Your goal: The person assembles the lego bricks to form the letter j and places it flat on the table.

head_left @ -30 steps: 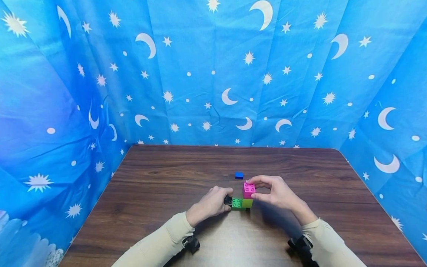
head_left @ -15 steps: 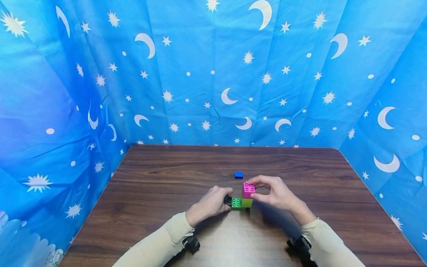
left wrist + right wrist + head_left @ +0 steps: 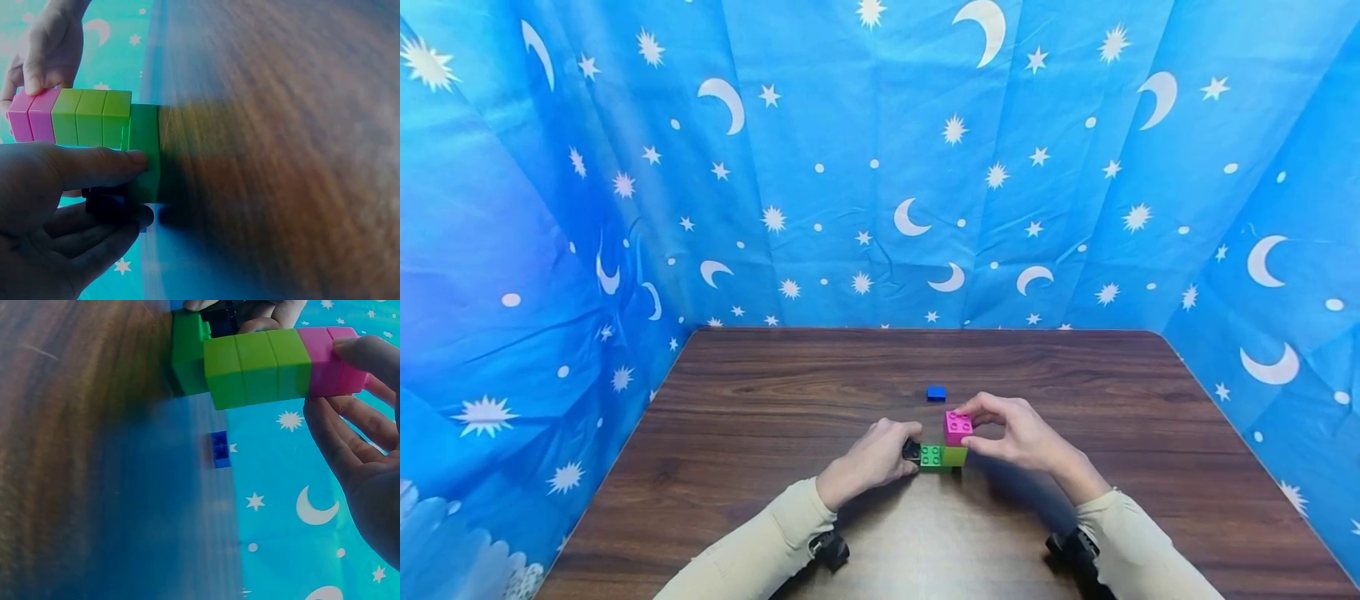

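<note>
Two pink bricks (image 3: 331,362) top a column of several lime green bricks (image 3: 256,365), rising from one end of a longer green base brick (image 3: 145,153). My right hand (image 3: 1018,437) pinches the pink bricks between thumb and fingers. The left hand (image 3: 874,457) grips the other end of the green base, its thumb on the near side. A black piece (image 3: 112,205) sits by the base, partly hidden by the left fingers. In the head view, the green studs (image 3: 931,456) show between the left hand and the column.
A small blue brick (image 3: 936,393) lies on the wooden table (image 3: 790,375) behind the stack. Blue cloth (image 3: 835,192) with moons and stars hangs around the table's back and sides. Both wrists carry black devices (image 3: 831,550).
The head view has shifted slightly. Both hands keep the same hold on the stack, and the blue brick stays where it was.
</note>
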A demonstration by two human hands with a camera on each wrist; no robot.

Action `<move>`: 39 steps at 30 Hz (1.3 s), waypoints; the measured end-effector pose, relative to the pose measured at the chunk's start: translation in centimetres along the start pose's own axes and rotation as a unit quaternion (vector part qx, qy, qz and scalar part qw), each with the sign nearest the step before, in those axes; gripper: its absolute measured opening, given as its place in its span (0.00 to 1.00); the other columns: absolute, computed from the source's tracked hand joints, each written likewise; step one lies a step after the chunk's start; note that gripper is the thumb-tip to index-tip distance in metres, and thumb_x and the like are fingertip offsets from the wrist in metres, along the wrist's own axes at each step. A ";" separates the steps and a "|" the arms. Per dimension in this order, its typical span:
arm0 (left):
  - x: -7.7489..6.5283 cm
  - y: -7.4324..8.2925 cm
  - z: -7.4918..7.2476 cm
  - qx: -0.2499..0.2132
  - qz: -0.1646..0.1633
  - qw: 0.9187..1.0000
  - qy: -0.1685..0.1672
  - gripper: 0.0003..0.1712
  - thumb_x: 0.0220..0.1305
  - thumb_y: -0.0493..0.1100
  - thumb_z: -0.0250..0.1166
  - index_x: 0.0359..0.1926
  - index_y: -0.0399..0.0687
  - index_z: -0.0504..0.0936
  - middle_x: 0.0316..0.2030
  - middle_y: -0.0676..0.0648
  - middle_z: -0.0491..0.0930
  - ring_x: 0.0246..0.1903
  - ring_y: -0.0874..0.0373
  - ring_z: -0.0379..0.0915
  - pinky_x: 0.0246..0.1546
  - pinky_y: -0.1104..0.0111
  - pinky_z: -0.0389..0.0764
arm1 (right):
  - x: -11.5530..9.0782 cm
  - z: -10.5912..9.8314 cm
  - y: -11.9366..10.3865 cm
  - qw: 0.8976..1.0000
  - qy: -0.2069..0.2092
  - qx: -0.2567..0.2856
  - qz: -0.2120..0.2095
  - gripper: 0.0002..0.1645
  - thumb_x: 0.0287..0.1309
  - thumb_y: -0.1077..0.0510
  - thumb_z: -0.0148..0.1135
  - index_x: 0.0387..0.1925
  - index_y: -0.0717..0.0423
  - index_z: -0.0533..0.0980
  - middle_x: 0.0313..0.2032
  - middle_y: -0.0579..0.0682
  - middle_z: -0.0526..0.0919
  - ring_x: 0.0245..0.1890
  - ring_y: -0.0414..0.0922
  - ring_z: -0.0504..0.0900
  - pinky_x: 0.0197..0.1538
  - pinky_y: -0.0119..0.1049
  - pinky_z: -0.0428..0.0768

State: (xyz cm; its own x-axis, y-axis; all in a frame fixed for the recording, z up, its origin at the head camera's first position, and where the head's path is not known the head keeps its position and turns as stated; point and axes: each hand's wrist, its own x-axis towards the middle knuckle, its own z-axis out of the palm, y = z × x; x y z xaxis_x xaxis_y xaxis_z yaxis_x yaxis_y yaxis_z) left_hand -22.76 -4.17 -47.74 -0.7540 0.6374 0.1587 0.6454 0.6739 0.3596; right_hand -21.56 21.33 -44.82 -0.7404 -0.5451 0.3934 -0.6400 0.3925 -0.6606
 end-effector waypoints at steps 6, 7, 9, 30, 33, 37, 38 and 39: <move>0.0 -0.3 0.2 -0.003 -0.002 1.000 0.003 0.16 0.48 0.42 0.76 0.34 0.52 0.76 0.27 0.56 0.82 0.24 0.65 0.72 0.26 0.72 0.74 | -0.2 0.4 0.6 1.000 0.011 0.012 0.001 0.25 0.50 0.59 0.74 0.49 0.49 0.74 0.42 0.44 0.82 0.41 0.43 0.83 0.45 0.49 0.82; 0.0 -0.4 0.2 -0.002 -0.001 1.000 0.004 0.16 0.48 0.42 0.76 0.35 0.52 0.77 0.28 0.56 0.82 0.25 0.65 0.72 0.26 0.72 0.74 | -0.2 0.5 0.8 1.000 0.012 0.014 0.000 0.26 0.50 0.60 0.74 0.50 0.49 0.73 0.42 0.44 0.82 0.41 0.43 0.83 0.45 0.49 0.82; 0.0 -0.4 0.2 -0.002 0.000 1.000 0.003 0.16 0.48 0.42 0.76 0.36 0.52 0.77 0.29 0.55 0.83 0.25 0.65 0.73 0.26 0.72 0.74 | -0.3 0.7 1.0 1.000 0.014 0.016 -0.001 0.27 0.50 0.60 0.74 0.51 0.50 0.72 0.42 0.45 0.82 0.41 0.42 0.83 0.45 0.49 0.82; 0.1 -1.2 0.0 -0.031 -0.015 0.999 0.016 0.19 0.47 0.44 0.76 0.42 0.49 0.83 0.38 0.50 0.82 0.38 0.58 0.77 0.41 0.70 0.78 | 1.2 0.2 1.3 0.997 0.013 0.010 0.073 0.28 0.52 0.53 0.73 0.54 0.47 0.72 0.41 0.44 0.83 0.41 0.41 0.83 0.47 0.44 0.82; 0.1 -1.1 -0.2 -0.033 -0.013 0.999 0.017 0.21 0.48 0.44 0.75 0.45 0.46 0.83 0.42 0.50 0.82 0.41 0.57 0.78 0.44 0.70 0.78 | 1.5 0.2 1.5 0.997 0.014 0.007 0.082 0.28 0.52 0.53 0.73 0.54 0.47 0.72 0.41 0.45 0.83 0.41 0.42 0.83 0.46 0.44 0.83; 0.1 -1.1 -0.3 -0.039 -0.017 0.999 0.013 0.23 0.49 0.44 0.75 0.48 0.45 0.84 0.44 0.50 0.80 0.43 0.56 0.78 0.45 0.70 0.78 | 1.9 0.1 1.8 0.995 0.015 0.007 0.095 0.28 0.52 0.53 0.73 0.55 0.47 0.73 0.41 0.46 0.83 0.40 0.43 0.83 0.44 0.44 0.83; 0.1 -1.1 -0.4 -0.039 -0.020 0.999 0.012 0.24 0.49 0.45 0.75 0.49 0.45 0.84 0.44 0.50 0.79 0.43 0.56 0.77 0.45 0.70 0.78 | 2.0 0.1 1.9 0.995 0.016 0.006 0.096 0.29 0.52 0.53 0.73 0.55 0.47 0.73 0.41 0.46 0.83 0.41 0.43 0.83 0.44 0.44 0.83; 0.1 -1.1 -0.5 -0.036 -0.023 0.999 0.011 0.24 0.49 0.45 0.75 0.49 0.45 0.84 0.44 0.50 0.78 0.43 0.56 0.77 0.45 0.70 0.78 | 2.0 0.1 2.0 0.995 0.016 0.008 0.098 0.29 0.52 0.53 0.73 0.56 0.48 0.73 0.41 0.47 0.84 0.41 0.44 0.83 0.44 0.44 0.83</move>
State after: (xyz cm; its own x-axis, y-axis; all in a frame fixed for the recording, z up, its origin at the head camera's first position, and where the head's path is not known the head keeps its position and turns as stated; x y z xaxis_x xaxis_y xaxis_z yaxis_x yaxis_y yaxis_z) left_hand -23.61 -4.99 -47.65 -0.7853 0.5982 0.1598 0.6005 0.6730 0.4317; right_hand -24.31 20.94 -45.34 -0.8566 -0.4359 0.2760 -0.4801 0.4776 -0.7358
